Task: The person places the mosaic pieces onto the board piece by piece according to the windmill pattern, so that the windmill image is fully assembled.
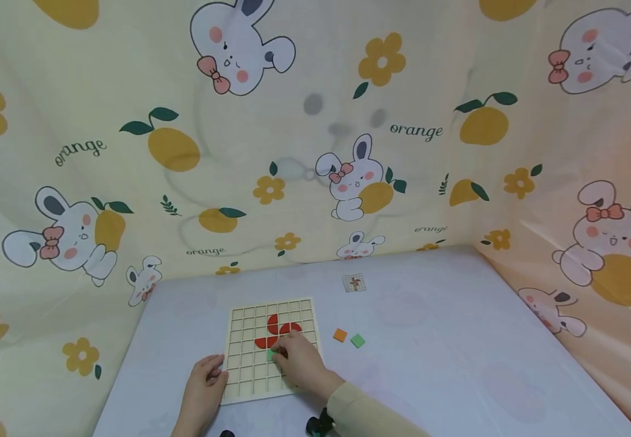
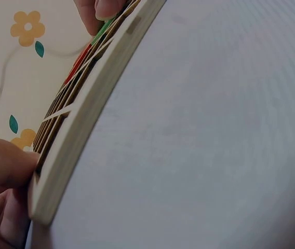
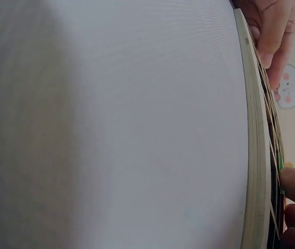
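Observation:
A pale wooden grid board (image 1: pixel 244 382) lies on the table. Red quarter-circle pieces (image 1: pixel 273 323) sit in its cells in a pinwheel shape. My left hand (image 1: pixel 202 388) grips the board's left edge; in the left wrist view its thumb (image 2: pixel 7 165) lies over the rim. Over the lower middle of the board, my right hand (image 1: pixel 301 363) pinches a green square tile (image 1: pixel 270 355) just below the red pieces. A sliver of that green tile (image 2: pixel 102 31) also shows in the left wrist view. The right fingers partly hide the tile and the red piece on the right.
Right of the board lie an orange square tile (image 1: pixel 340 335) and a green square tile (image 1: pixel 358 341). Farther back is a small pattern card (image 1: pixel 354 283) with a red pinwheel on a grid. A printed cloth (image 1: pixel 304 200) hangs behind the table. Black objects (image 1: pixel 320 423) show near the front edge.

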Demonstrator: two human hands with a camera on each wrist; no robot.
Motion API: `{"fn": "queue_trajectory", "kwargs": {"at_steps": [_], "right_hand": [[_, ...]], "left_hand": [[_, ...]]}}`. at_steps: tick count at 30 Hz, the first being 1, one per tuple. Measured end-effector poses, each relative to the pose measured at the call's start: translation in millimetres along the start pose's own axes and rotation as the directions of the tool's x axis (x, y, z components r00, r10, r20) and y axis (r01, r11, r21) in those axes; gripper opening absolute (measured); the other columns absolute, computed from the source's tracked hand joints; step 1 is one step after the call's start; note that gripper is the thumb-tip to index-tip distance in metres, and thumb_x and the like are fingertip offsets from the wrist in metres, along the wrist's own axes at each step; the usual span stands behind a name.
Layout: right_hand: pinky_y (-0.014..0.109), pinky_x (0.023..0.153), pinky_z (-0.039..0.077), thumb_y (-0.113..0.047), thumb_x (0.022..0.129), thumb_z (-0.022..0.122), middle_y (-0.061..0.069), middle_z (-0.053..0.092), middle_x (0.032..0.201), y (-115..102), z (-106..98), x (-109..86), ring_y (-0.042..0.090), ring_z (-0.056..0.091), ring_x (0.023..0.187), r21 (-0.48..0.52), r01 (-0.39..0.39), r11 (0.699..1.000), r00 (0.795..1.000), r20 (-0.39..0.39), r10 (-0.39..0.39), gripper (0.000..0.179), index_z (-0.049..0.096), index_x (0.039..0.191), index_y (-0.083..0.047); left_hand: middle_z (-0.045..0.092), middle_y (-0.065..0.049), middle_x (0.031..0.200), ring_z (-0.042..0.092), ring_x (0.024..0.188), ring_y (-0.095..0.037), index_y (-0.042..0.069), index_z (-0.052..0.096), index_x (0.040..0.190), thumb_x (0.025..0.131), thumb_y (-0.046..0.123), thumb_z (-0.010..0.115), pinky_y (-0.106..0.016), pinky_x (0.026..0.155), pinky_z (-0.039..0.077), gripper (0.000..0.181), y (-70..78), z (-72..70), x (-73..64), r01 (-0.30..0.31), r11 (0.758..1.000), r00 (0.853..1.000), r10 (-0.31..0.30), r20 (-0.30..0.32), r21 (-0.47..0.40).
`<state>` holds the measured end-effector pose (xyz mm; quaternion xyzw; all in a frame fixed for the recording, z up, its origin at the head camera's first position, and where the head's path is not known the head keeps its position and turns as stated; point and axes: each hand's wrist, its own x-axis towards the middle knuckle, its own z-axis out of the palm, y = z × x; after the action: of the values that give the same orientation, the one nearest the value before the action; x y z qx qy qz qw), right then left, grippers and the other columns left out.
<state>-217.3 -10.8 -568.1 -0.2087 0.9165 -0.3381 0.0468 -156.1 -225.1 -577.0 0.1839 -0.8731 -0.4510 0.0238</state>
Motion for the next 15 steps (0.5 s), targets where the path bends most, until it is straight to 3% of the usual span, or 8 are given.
{"fn": "queue_trajectory", "kwargs": {"at_steps": [5,10,15], "right_hand": [[0.023,0.057,0.042,-0.029,0.09,0.069,-0.01,0.05,0.091,3.6,-7.3,1.1,0.009,0.046,0.073,0.066,-0.009,0.998,1.0,0.015,0.008,0.028,0.068,0.117,-0.02],[0.025,0.07,0.05,-0.032,0.09,0.069,-0.006,0.052,0.102,12.9,-22.2,-0.2,0.007,0.051,0.082,0.121,-0.028,0.992,0.999,-0.031,0.032,0.029,0.067,0.118,-0.021],[0.024,0.064,0.049,-0.034,0.09,0.069,-0.003,0.051,0.107,29.8,-37.9,-4.6,0.01,0.049,0.081,0.157,-0.073,0.985,0.994,-0.065,0.084,0.035,0.066,0.121,-0.019]], "left_hand": [[0.039,-0.017,0.136,0.048,0.106,-0.025,-0.006,0.05,0.134,0.091,0.002,0.058,-0.04,0.088,0.052,0.044,0.8,-0.7,0.4,0.012,1.0,1.0,-0.012,0.008,-0.005],[0.039,-0.017,0.136,0.047,0.107,-0.025,-0.006,0.05,0.134,0.091,0.003,0.058,-0.041,0.09,0.051,0.044,-1.2,-1.1,1.3,0.003,1.0,1.0,-0.003,0.014,-0.008],[0.038,-0.017,0.136,0.047,0.107,-0.025,-0.006,0.05,0.134,0.091,0.002,0.058,-0.042,0.09,0.051,0.044,-1.2,-0.3,1.3,0.005,1.0,1.0,-0.005,0.018,-0.013]]}}
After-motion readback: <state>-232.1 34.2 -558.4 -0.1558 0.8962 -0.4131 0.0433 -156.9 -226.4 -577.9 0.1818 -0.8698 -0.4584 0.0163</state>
